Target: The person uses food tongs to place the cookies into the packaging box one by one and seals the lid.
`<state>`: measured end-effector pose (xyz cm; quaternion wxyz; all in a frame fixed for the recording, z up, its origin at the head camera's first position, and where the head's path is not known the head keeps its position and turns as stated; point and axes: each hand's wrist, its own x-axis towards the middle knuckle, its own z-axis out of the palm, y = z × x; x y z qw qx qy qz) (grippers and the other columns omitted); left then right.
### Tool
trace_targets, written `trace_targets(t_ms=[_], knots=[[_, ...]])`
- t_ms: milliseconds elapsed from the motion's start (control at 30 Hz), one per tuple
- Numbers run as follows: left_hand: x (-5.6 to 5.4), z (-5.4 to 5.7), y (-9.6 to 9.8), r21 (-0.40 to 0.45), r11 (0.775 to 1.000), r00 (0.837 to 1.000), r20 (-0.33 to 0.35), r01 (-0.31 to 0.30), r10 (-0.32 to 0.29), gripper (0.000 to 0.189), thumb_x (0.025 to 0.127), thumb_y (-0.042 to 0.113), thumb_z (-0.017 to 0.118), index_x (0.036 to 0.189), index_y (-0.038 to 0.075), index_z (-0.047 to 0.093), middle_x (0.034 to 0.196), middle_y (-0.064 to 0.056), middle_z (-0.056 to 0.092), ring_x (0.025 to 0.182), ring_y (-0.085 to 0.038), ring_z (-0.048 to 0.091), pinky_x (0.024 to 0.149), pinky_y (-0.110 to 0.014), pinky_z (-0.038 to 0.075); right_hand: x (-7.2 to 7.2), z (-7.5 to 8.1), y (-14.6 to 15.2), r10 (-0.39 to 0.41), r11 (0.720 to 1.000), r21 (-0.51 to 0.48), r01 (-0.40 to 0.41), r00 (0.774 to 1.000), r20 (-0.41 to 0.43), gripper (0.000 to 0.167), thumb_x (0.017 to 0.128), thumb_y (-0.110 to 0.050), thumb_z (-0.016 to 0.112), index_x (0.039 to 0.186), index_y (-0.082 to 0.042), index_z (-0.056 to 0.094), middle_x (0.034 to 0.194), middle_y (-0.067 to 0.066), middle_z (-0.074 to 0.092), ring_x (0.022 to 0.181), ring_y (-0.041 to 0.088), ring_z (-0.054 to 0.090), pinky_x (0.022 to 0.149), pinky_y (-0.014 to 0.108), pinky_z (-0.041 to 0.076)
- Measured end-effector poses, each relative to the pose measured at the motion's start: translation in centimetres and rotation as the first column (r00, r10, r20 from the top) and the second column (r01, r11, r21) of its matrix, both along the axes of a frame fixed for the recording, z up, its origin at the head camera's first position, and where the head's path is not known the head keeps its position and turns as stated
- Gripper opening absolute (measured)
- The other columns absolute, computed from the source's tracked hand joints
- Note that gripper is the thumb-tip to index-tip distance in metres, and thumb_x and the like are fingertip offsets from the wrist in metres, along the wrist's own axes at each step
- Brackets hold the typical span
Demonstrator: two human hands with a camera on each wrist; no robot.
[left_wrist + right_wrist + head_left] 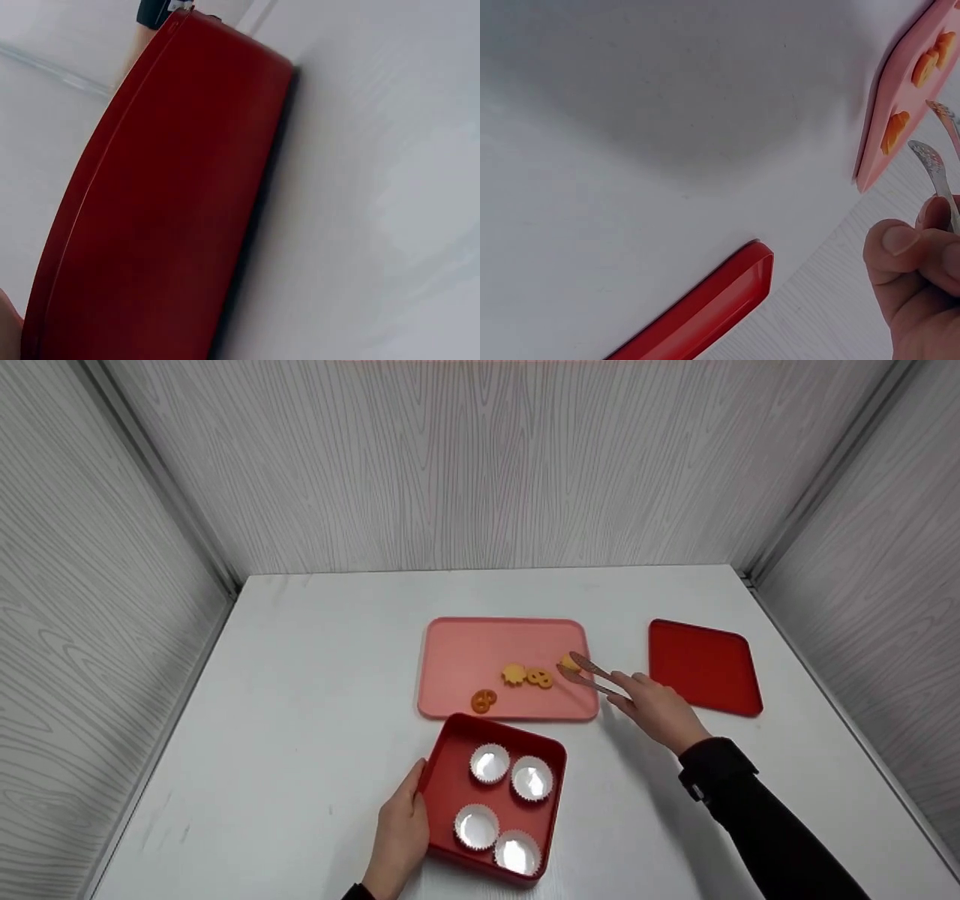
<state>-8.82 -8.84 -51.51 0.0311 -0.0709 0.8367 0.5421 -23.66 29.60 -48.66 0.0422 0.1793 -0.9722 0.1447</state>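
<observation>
Presently, the metal tongs (592, 667) are in the right hand (656, 712), above the right part of the pink tray (465, 645). Their long axis runs diagonally, and the tips point away from the person and to the left. The grip of this hand is clamped on the two arms of the tongs, while the tips stand apart, with a yellow biscuit (568, 662) showing between them in the head view; whether they touch it, I cannot tell. The tongs look silvery and slender, and the tips are broad with a raised pattern.

As for the left hand (401, 834), its grip is clamped on the left side of the red box (444, 791), which is nearer to the person than the pink tray. The box has rounded corners and is turned a little, so that its far end is swung to the right. Inside stand four white paper cups (477, 827) with pleated walls, two toward each end. The pink tray, long from left to right, carries also a jagged-edged biscuit (514, 673), a pale pretzel biscuit (545, 680) and, closer to its near edge, a browner pretzel biscuit (478, 707). To the right, a flat red tray (705, 667) lies on the white worktop (315, 697).
</observation>
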Motion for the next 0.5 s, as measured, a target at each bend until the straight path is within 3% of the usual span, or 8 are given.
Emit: trace_targets(t_ms=[200,500], knots=[[0.7,-0.1,0.7,-0.008,0.999,0.999,-0.037,0.035,-0.035,0.052,0.104,-0.003,0.037,0.156,-0.004,0.036,0.157,-0.023,0.042,0.146,-0.041,0.038,0.118,-0.056,0.034,-0.1,-0.5,0.0,0.01,1.0,0.014,-0.009,0.999,-0.051,0.043,0.097,-0.022,0.072,0.136,-0.006,0.063,0.095,0.014,0.067,0.07,0.026,0.064,0.061,0.041,0.059],[1.2,0.2,1.7,0.035,0.996,0.993,0.079,0.08,-0.083,0.063,0.098,-0.008,0.035,0.16,-0.001,0.027,0.163,-0.022,0.033,0.151,-0.042,0.028,0.122,-0.058,0.026,-0.6,-0.5,-0.3,0.008,0.998,0.056,-0.005,0.999,-0.05,0.044,0.098,-0.026,0.07,0.137,-0.007,0.062,0.099,0.015,0.069,0.069,0.025,0.064,0.062,0.041,0.06]])
